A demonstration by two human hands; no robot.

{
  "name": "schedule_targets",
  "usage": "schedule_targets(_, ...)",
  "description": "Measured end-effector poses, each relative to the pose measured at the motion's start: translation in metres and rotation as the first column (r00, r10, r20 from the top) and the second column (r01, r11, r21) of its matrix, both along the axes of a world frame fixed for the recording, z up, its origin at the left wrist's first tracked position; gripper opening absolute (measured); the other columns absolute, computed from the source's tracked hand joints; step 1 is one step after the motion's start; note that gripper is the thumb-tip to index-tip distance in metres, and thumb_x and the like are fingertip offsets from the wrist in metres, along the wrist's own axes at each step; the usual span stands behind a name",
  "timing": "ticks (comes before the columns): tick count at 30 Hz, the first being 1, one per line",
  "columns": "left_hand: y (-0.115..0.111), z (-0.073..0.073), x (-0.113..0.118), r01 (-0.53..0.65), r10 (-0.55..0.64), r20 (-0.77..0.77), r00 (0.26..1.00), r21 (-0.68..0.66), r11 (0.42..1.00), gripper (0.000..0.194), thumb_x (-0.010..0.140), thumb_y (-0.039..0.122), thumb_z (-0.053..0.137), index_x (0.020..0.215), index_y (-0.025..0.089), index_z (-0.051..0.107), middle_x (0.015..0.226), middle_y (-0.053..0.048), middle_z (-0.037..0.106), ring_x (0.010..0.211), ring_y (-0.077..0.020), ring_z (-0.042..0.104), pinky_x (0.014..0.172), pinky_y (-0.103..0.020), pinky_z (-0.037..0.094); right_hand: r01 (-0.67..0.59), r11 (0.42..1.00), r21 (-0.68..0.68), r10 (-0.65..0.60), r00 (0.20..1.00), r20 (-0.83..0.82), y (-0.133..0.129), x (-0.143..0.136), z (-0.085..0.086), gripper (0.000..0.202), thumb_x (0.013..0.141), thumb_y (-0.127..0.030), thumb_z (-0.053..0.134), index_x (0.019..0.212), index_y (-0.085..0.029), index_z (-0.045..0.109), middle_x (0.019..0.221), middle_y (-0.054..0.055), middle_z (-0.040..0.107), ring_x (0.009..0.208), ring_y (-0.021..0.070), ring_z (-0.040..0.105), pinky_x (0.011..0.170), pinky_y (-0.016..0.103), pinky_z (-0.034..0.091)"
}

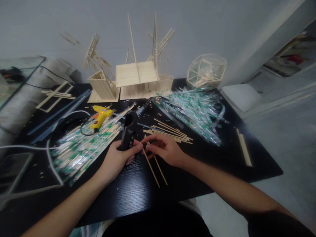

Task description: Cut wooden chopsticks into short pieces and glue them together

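Observation:
My left hand (119, 158) is closed around a black hand tool (128, 131) with a rounded, hooked top end, which stands up out of the grip. Its thumb and fingertips meet near the upper end of a thin wooden stick (151, 167). My right hand (165, 149) is pinched at the top of a second thin wooden stick (161, 169), close beside the first. Both sticks slant down toward the table's front edge. Just beyond the right hand lies a loose fan of wooden sticks (170, 130). Which fingertips bear on the first stick is partly hidden.
On the black table (197, 179), a yellow glue gun (101, 116) rests on packaged sticks (84, 148) at left. Crumpled plastic wrappers (195, 112) lie at right. Wooden models (137, 74) and a faceted frame (206, 70) stand behind. More sticks (244, 148) lie near the right edge.

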State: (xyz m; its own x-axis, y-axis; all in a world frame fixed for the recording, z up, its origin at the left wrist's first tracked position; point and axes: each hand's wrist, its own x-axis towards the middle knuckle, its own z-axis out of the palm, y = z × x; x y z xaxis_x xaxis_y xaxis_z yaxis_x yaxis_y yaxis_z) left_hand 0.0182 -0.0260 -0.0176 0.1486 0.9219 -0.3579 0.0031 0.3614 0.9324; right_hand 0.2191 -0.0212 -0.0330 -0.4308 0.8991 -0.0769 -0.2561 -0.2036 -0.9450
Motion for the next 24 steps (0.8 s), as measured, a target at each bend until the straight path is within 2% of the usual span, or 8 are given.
schedule_targets(6,-0.001,-0.003,0.001,0.01,-0.01,-0.038,0.999,-0.013,1.0,0.036,0.072,0.045,0.087,0.082,0.014,0.072,0.048,0.006,0.047,0.043,-0.005,0.037,0.043,-0.021,0.026,0.035,0.999,-0.025,-0.035,0.999,-0.002,0.002,0.0,-0.006,0.032,0.08,-0.034,0.084,0.098,-0.019,0.062,0.088,0.001,0.074,0.077,0.0165,0.077,0.071,0.031,0.067)
schedule_targets(10,0.0,-0.003,0.001,-0.012,0.014,-0.085,0.996,0.02,1.0,0.038,0.071,0.047,0.086,0.082,0.014,0.073,0.048,0.006,0.047,0.043,-0.0052,0.038,0.044,-0.02,0.028,-0.026,0.994,-0.108,0.024,0.999,-0.023,0.001,0.0,-0.007,0.046,0.078,-0.034,0.086,0.106,-0.021,0.053,0.077,-0.002,0.075,0.074,0.0184,0.078,0.071,0.033,0.066)
schedule_targets(14,0.0,0.0,0.002,0.005,-0.003,-0.112,0.994,0.022,1.0,0.041,0.07,0.05,0.086,0.082,0.013,0.073,0.048,0.005,0.049,0.043,-0.0057,0.039,0.044,-0.02,0.028,-0.121,0.97,-0.21,0.117,0.993,-0.028,0.002,0.001,-0.004,0.046,0.073,-0.037,0.09,0.099,-0.017,0.058,0.079,0.002,0.077,0.078,0.0199,0.079,0.076,0.035,0.066)
schedule_targets(19,-0.001,0.004,0.005,0.007,-0.006,-0.132,0.991,0.011,1.0,0.044,0.066,0.052,0.086,0.08,0.013,0.073,0.047,0.004,0.05,0.043,-0.0062,0.038,0.043,-0.02,0.027,-0.141,0.947,-0.289,0.137,0.99,-0.037,0.001,0.001,0.002,0.044,0.07,-0.041,0.091,0.085,-0.014,0.06,0.079,0.004,0.078,0.078,0.0189,0.079,0.074,0.032,0.065)
schedule_targets(24,-0.002,0.005,0.005,0.012,-0.009,-0.142,0.99,0.015,1.0,0.043,0.066,0.053,0.085,0.08,0.013,0.073,0.048,0.004,0.052,0.044,-0.0065,0.038,0.043,-0.02,0.027,-0.177,0.924,-0.339,0.164,0.984,-0.067,0.0,-0.001,0.004,0.045,0.07,-0.046,0.09,0.082,-0.014,0.06,0.085,0.006,0.079,0.077,0.0183,0.079,0.074,0.032,0.064)
